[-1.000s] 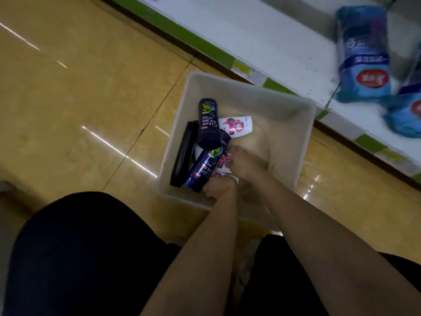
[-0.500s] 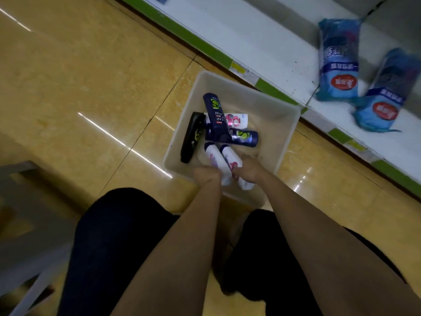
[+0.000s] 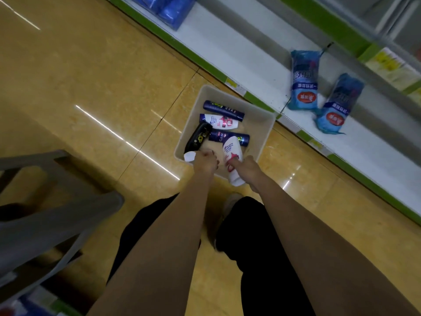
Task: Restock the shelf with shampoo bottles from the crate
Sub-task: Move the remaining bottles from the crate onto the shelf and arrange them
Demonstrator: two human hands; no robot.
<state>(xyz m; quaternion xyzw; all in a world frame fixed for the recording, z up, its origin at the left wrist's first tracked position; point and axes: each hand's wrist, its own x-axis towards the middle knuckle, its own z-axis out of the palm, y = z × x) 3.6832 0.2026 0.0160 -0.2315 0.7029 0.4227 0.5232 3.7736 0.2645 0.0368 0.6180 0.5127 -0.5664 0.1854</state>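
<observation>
Reaching down from above, both bare arms meet at the near edge of a beige plastic crate (image 3: pixel 262 131) with rounded corners, which sits on glossy yellow floor tiles (image 3: pixel 91 71) just beside the bottom shelf (image 3: pixel 239 49). The right hand (image 3: pixel 247 166) wraps its fingers around a smooth white shampoo bottle (image 3: pixel 232 156) with a pink label, held lengthwise over the crate's near rim with its cap end toward the person. The left hand (image 3: pixel 205 160) is curled into a closed grasp on a second white bottle (image 3: pixel 189 155), of which only one rounded end shows past the knuckles. Four more bottles lie on their sides in the crate: a dark blue bottle (image 3: pixel 224 109) near the far wall, a white bottle with a blue cap (image 3: pixel 218 121) beside it, a glossy black bottle (image 3: pixel 197 139) leaning along the left wall, and a blue bottle marked CLEAR (image 3: pixel 224 136) partly under the one in the right hand. On the flat white shelf with its green edge strip stand two crinkly blue plastic packs (image 3: pixel 304 80), well apart from the crate. A grey stool (image 3: pixel 45 220) occupies the left side.
</observation>
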